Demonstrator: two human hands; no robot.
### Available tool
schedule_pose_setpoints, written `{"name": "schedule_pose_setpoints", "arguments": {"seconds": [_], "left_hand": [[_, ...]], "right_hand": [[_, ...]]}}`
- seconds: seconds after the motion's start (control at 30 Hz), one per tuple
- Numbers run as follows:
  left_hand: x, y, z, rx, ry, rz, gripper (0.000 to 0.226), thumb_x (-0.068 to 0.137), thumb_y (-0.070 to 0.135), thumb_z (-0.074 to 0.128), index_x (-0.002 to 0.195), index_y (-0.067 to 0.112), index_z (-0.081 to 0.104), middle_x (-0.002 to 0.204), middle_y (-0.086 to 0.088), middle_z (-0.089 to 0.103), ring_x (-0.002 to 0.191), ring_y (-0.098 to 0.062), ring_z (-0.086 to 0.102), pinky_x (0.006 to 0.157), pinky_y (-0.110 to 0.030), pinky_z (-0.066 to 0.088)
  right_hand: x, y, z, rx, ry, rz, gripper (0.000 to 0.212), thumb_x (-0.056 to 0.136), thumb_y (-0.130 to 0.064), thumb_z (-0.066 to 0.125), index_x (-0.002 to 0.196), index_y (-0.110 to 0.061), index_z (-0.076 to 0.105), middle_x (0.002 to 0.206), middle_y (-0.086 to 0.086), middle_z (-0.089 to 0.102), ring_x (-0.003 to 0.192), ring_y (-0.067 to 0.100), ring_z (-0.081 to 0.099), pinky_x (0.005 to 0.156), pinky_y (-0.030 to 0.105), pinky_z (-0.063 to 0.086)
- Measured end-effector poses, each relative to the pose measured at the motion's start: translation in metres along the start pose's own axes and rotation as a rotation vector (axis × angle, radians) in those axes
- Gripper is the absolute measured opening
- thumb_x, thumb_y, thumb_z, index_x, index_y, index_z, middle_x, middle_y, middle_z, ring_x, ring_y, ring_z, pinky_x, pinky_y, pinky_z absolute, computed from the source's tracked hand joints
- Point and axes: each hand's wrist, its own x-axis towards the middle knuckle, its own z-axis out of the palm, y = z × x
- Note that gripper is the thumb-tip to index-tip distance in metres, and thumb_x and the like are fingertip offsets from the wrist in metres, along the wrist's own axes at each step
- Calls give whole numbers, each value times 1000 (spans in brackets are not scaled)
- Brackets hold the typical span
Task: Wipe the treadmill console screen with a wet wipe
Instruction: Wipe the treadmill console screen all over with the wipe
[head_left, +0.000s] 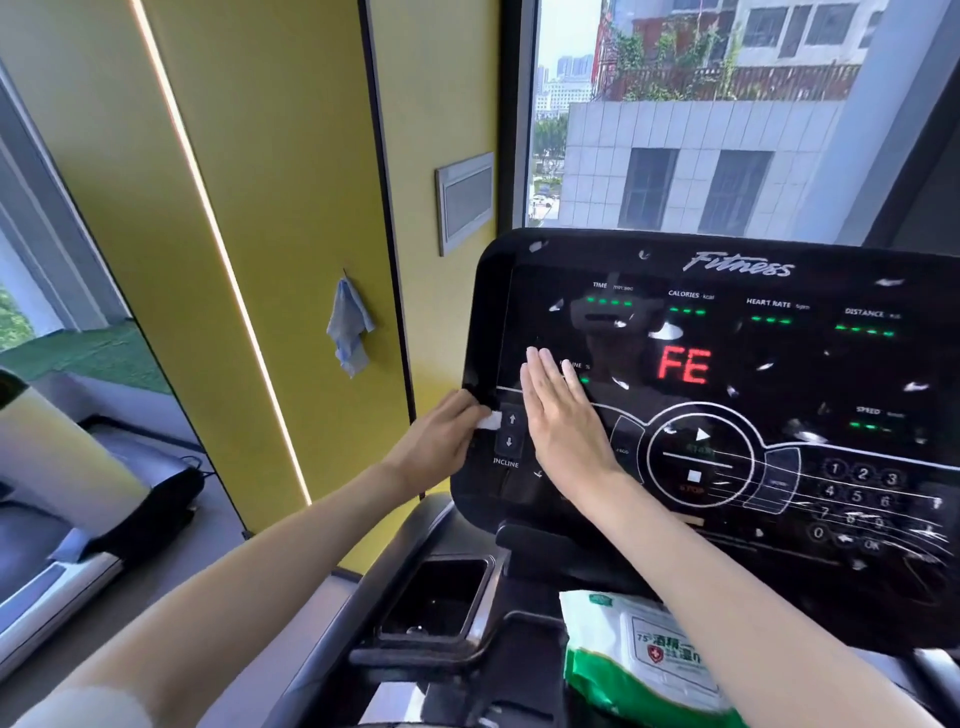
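Glossy black treadmill console screen (779, 364): left hand (441, 439) pinches small white wet wipe (490, 420); right hand (563, 421) flat, fingers (537, 366) straight. Suggest overlapping strokes, light pressure.

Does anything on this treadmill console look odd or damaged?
White flecks and streaks lie scattered over the console screen, thickest by the keypad at lower right: smears or scratches, I cannot tell. Red FE glows mid-screen while other readouts show only green dashes, possibly a fault code.
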Motion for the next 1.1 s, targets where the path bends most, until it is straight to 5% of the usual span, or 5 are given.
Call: {"name": "schedule_pose_setpoints", "arguments": {"seconds": [0.2,0.6,0.83,1.0,1.1], "left_hand": [[47,-10,-12,-62,254,-189,16,87,-9,48,99,-5,59,88,-16,53,82,-25,48,74,-32,42],[13,-3,2,-63,214,-144,17,88,-6,43,97,-4,58,87,-16,53,81,-24,45,70,-34,41],[-23,13,15,-50,-27,30,26,84,-3,38,98,-5,60,90,-16,56,84,-23,47,72,-31,44],[9,6,7,-65,225,-173,20,81,-17,50,96,-6,59,85,-16,53,78,-23,45,69,-30,41],[-28,16,28,-69,127,-121,21,83,-12,46,97,-1,56,89,-14,55,81,-24,48,65,-38,47]], "right_hand": [[0,-2,-4,45,-22,16,60,84,5,2,136,14,32,146,30,27,138,40,24,112,51,23],[3,-5,-3,88,5,69,57,81,6,22,136,13,33,146,29,30,137,39,27,112,50,25],[4,-2,-1,16,-12,53,54,84,3,31,138,10,32,148,26,28,139,36,25,114,47,21],[2,-5,-1,24,-26,48,65,81,4,-1,138,12,30,148,27,27,139,37,23,114,48,20],[2,-4,0,40,-15,50,63,84,0,1,136,12,35,145,28,31,137,38,28,113,48,21]]}}
